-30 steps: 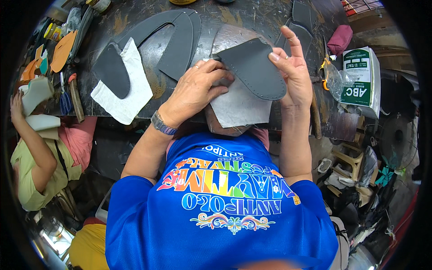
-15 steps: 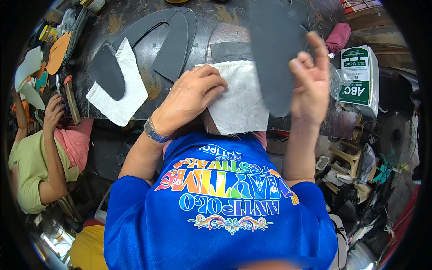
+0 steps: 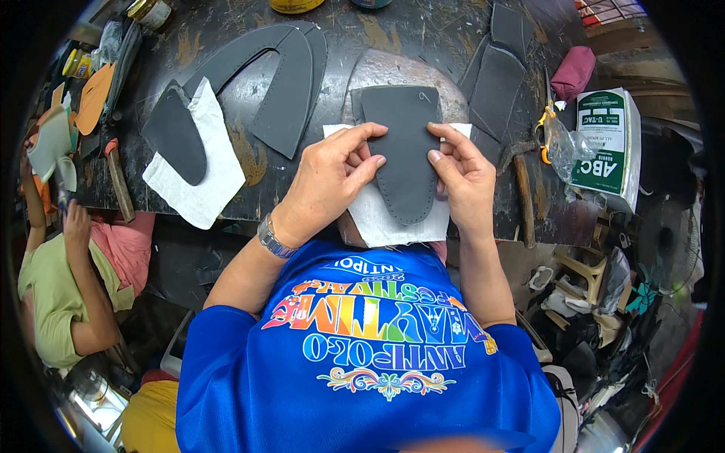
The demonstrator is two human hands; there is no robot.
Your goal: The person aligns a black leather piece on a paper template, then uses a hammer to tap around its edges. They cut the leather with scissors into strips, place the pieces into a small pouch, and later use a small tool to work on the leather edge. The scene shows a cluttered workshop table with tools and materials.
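A black tongue-shaped leather piece [image 3: 405,162] with a row of stitch marks along its edge lies over a white cloth [image 3: 371,220]. My left hand [image 3: 337,172] pinches its left edge between thumb and fingers. On the opposite edge, my right hand [image 3: 466,175] grips it the same way. Beneath the cloth is a flat, worn slab [image 3: 411,66], partly covered. To the left, a similar black piece [image 3: 174,136] rests on another white cloth [image 3: 215,192]. Behind that lie curved black leather pieces [image 3: 281,102] with stitched edges.
Right of my hands are a hammer [image 3: 522,192], orange-handled scissors [image 3: 544,130] and more black pieces [image 3: 496,87]. A green and white can [image 3: 604,151] stands at the table's right side, near a pink bundle [image 3: 572,73]. At far left, a co-worker's hand [image 3: 76,230] is near a wooden-handled tool [image 3: 119,177].
The black leather piece, earlier raised and blurred beside my right hand, now lies on the white cloth. My left hand has gone from the cloth to the piece's edge; my right hand has closed on it.
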